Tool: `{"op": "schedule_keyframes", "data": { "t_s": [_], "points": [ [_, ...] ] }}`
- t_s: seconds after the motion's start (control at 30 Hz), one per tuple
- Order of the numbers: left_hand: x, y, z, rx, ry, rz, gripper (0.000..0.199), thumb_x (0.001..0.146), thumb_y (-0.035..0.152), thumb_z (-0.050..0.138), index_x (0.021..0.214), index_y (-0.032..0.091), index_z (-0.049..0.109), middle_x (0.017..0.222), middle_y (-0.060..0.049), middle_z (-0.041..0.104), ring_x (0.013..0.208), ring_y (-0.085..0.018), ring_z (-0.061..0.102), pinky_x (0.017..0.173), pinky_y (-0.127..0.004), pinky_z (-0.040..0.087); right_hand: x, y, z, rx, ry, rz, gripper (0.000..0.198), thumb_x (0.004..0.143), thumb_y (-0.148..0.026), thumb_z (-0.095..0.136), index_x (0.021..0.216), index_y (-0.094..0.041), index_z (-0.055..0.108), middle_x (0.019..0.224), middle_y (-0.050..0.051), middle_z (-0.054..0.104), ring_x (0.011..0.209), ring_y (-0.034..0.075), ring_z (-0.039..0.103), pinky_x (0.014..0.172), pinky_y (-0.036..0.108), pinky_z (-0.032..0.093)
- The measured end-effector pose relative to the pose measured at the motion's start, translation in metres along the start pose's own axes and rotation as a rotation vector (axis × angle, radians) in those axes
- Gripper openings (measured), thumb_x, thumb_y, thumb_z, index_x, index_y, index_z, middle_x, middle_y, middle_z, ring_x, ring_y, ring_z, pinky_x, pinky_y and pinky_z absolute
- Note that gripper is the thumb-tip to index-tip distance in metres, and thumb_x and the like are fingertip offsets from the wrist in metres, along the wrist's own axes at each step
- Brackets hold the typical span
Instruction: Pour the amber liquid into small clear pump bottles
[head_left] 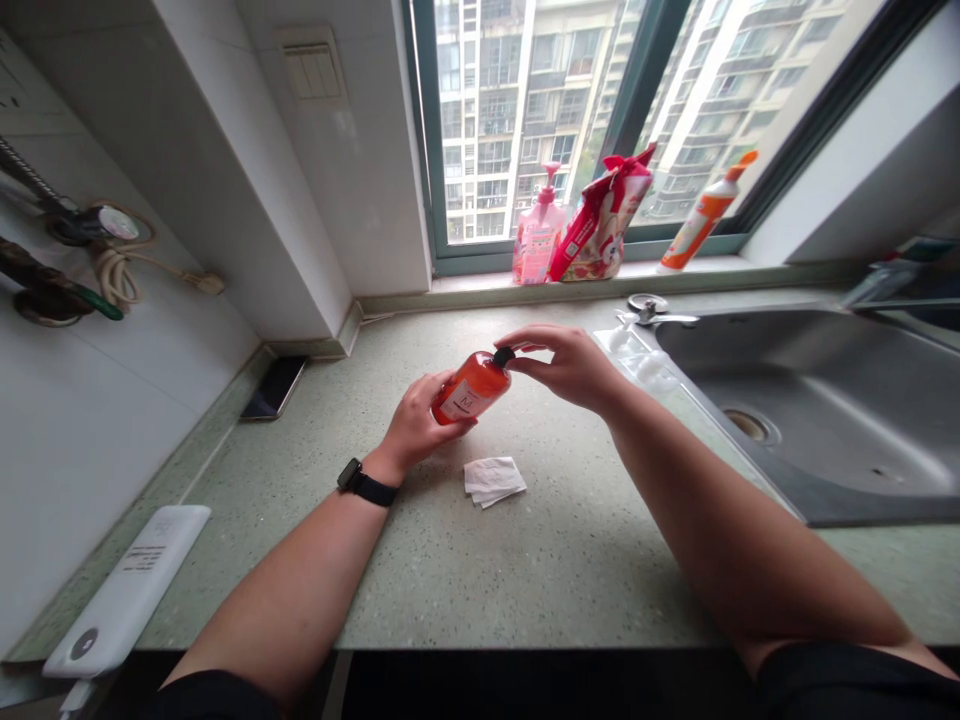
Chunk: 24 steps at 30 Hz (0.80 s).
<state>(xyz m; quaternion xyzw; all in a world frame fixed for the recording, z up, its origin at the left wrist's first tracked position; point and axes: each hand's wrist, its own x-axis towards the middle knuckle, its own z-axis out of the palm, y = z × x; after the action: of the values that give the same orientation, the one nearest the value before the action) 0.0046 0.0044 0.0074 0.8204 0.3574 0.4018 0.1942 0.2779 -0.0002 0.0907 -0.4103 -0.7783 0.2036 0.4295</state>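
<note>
An orange-red bottle (474, 388) with a pale label is tilted above the counter, its neck pointing up and to the right. My left hand (421, 418), with a black watch (367, 482) on the wrist, wraps round the bottle's body. On the black cap (503, 357) at the neck, the fingers and thumb of my right hand (566, 362) are closed. Whether the cap is loose cannot be told. A small stack of folded white tissue (495, 480) lies on the counter just in front of the bottle.
A steel sink (825, 420) is set in the green speckled counter (480, 580) at right. A phone (275, 388) and a white power bank (131, 590) lie at left. On the windowsill stand a pink pump bottle (538, 240), a red bag (606, 225) and an orange-white bottle (701, 225).
</note>
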Motion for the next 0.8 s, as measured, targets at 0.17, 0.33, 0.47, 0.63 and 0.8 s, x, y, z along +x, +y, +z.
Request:
{"op": "schedule_keyframes", "data": {
  "t_s": [0.17, 0.33, 0.47, 0.63, 0.8],
  "points": [
    [-0.001, 0.005, -0.004, -0.046, -0.036, -0.021, 0.061, 0.084, 0.041, 0.085, 0.139, 0.021, 0.065, 0.126, -0.011, 0.075, 0.111, -0.030, 0.073, 0.101, -0.047, 0.059, 0.000, 0.006, -0.004, 0.097, -0.028, 0.014, 0.033, 0.091, -0.052, 0.080, 0.112, -0.027, 0.085, 0.113, 0.006, 0.086, 0.107, 0.026, 0.081, 0.108, 0.050, 0.064],
    [-0.002, 0.008, -0.006, -0.150, -0.110, -0.051, 0.059, 0.084, 0.044, 0.081, 0.137, 0.022, 0.068, 0.122, -0.009, 0.077, 0.106, -0.029, 0.074, 0.097, -0.046, 0.060, 0.001, 0.005, -0.010, 0.176, -0.099, 0.018, 0.038, 0.090, -0.057, 0.079, 0.114, -0.028, 0.085, 0.118, 0.006, 0.086, 0.112, 0.026, 0.080, 0.111, 0.050, 0.062],
    [-0.002, 0.010, -0.005, -0.144, -0.134, -0.050, 0.056, 0.085, 0.042, 0.080, 0.136, 0.022, 0.068, 0.120, -0.009, 0.078, 0.104, -0.029, 0.074, 0.096, -0.045, 0.060, 0.002, 0.003, -0.015, 0.069, -0.121, 0.007, 0.039, 0.091, -0.057, 0.077, 0.115, -0.027, 0.084, 0.116, 0.007, 0.086, 0.111, 0.027, 0.080, 0.106, 0.048, 0.061],
    [-0.001, 0.010, -0.004, -0.036, -0.064, 0.010, 0.060, 0.083, 0.036, 0.084, 0.138, 0.021, 0.065, 0.127, -0.011, 0.076, 0.112, -0.030, 0.073, 0.103, -0.048, 0.058, 0.004, 0.000, -0.025, -0.323, -0.201, 0.102, 0.037, 0.100, -0.055, 0.066, 0.094, -0.023, 0.083, 0.090, 0.007, 0.083, 0.086, 0.023, 0.076, 0.082, 0.036, 0.054],
    [-0.001, 0.003, -0.001, 0.035, 0.001, 0.004, 0.064, 0.084, 0.041, 0.086, 0.141, 0.023, 0.063, 0.128, -0.012, 0.074, 0.114, -0.031, 0.072, 0.103, -0.050, 0.058, 0.002, -0.002, -0.026, -0.284, -0.110, 0.043, 0.036, 0.103, -0.053, 0.059, 0.108, -0.024, 0.080, 0.111, 0.009, 0.079, 0.101, 0.025, 0.072, 0.089, 0.038, 0.056]
  ]
}}
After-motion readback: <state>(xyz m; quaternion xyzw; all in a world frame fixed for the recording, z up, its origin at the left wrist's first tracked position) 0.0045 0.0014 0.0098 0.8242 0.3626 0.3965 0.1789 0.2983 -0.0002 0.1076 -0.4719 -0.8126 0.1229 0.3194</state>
